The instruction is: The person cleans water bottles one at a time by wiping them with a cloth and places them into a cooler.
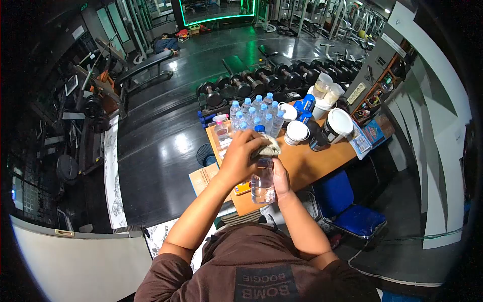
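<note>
In front of my chest, my right hand (282, 178) is closed around the side of a clear plastic bottle (262, 186). The bottle is roughly upright, with clear liquid in it. My left hand (243, 153) grips a pale cloth (270, 146) against the bottle's upper part, hiding its neck. A darker blue cap (259, 129) shows just above the cloth; whether it belongs to this bottle I cannot tell. Behind my hands, several clear bottles with light blue caps (251, 111) stand grouped on the wooden table (302, 163). A spray bottle with a pink top (220, 123) is to their left.
White tubs (338, 125), a dark jar (318, 141) and blue packages (305, 104) crowd the table's right half. A blue chair (347, 206) is at right. Beyond stands a dumbbell rack (261, 80). A basket (205, 155) and cardboard box (204, 177) sit left. Someone (166, 44) is low near the far bench.
</note>
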Tool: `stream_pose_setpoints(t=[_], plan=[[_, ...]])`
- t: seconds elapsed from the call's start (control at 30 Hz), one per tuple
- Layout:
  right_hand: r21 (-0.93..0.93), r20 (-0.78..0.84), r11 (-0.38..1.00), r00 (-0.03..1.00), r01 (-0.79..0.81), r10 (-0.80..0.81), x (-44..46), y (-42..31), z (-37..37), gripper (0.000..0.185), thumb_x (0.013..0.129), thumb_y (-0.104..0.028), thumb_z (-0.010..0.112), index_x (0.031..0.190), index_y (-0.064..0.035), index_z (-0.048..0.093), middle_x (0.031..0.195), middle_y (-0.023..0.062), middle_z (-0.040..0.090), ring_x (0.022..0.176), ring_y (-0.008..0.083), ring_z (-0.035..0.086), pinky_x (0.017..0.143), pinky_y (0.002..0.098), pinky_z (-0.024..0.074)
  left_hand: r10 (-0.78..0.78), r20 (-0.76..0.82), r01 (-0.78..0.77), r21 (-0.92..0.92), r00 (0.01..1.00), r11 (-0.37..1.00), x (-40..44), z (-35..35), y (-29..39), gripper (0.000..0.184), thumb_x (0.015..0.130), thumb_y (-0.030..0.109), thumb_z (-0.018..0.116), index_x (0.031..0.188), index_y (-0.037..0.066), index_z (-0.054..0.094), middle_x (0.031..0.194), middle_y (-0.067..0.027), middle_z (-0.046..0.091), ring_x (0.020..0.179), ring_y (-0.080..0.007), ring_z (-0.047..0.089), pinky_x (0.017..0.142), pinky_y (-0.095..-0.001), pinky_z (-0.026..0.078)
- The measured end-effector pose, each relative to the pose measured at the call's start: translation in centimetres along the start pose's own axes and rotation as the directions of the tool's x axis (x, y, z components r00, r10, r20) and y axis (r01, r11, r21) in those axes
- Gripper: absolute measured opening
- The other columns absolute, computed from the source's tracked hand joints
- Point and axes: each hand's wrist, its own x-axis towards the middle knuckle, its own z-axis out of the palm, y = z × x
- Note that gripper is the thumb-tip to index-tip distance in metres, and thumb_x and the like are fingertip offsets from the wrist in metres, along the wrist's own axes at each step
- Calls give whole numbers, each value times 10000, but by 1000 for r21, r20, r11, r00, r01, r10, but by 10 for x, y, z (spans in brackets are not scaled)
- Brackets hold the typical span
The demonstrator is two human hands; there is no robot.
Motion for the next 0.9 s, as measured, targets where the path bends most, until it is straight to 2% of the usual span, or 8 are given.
stream_pose_setpoints(t=[0.17, 0.23, 0.4, 0.57, 0.67, 0.8, 0.83, 0.9], plan=[[16, -113, 997, 991, 76, -73, 1, -3, 7, 519, 1075, -491, 487, 1385, -86, 581, 1172, 81, 708, 968, 197, 718, 826, 374, 617, 46, 151, -21, -161, 988, 987, -15, 6, -10, 497, 676, -44, 787, 1154, 89, 758, 1087, -89, 659, 1087, -309, 612, 976, -407, 476], [65, 41, 998, 999, -20, 17, 1, -4, -6, 521, 1074, -496, 483, 1381, -87, 586, 1176, 84, 706, 990, 206, 715, 829, 387, 622, 64, 149, -28, -232, 987, 972, -9, -2, -13, 504, 679, -93, 768, 1151, 81, 759, 1104, -94, 668, 1115, -302, 624, 1000, -406, 480], [-46, -96, 990, 987, -136, 131, -12, -10, 30, 645, 1056, -623, 425, 1216, -37, 642, 899, 140, 740, 687, 274, 750, 588, 404, 647, -100, -142, 68, -212, 985, 975, 19, -2, -35, 461, 751, -85, 770, 1180, 82, 745, 1165, -105, 671, 1115, -325, 630, 995, -403, 472], [-113, -125, 986, 986, -123, 109, -10, -3, 28, 615, 1057, -607, 441, 1216, -47, 638, 921, 143, 738, 706, 263, 748, 605, 411, 652, -22, -96, 17, -46, 995, 999, 15, 1, -30, 456, 743, -23, 802, 1173, 115, 738, 1159, -93, 659, 1132, -327, 590, 993, -415, 442], [-80, -58, 995, 997, -57, 52, -10, -9, 27, 509, 1104, -462, 454, 1414, -68, 536, 1240, 80, 681, 1084, 185, 689, 916, 343, 579, -20, -71, 18, -26, 997, 999, 3, 3, -17, 486, 699, -38, 792, 1155, 119, 736, 1170, -89, 650, 1134, -334, 576, 998, -421, 435], [-69, 12, 998, 1000, 3, -2, 4, 5, -9, 494, 1093, -440, 453, 1385, -63, 585, 1258, 95, 685, 1082, 217, 706, 930, 372, 598, 9, -7, -10, -51, 1000, 999, -20, 9, 0, 512, 687, -61, 741, 1170, 110, 738, 1163, -105, 647, 1120, -352, 572, 966, -425, 462], [68, -131, 993, 988, 92, -83, 3, 2, 19, 523, 1091, -485, 451, 1368, -66, 597, 1225, 113, 696, 1045, 236, 724, 896, 386, 620, 4, 26, -4, -28, 1000, 1000, -26, 8, 7, 506, 690, -52, 747, 1170, 109, 741, 1160, -106, 648, 1114, -351, 577, 971, -428, 462], [245, 161, 948, 973, -204, 167, 4, -17, 6, 547, 1099, -510, 438, 1381, -63, 577, 1216, 129, 696, 1029, 251, 730, 902, 405, 619, -1, 100, 20, -187, 995, 982, -35, 3, 18, 472, 710, -33, 801, 1162, 97, 754, 1153, -94, 668, 1117, -321, 607, 997, -423, 472]])
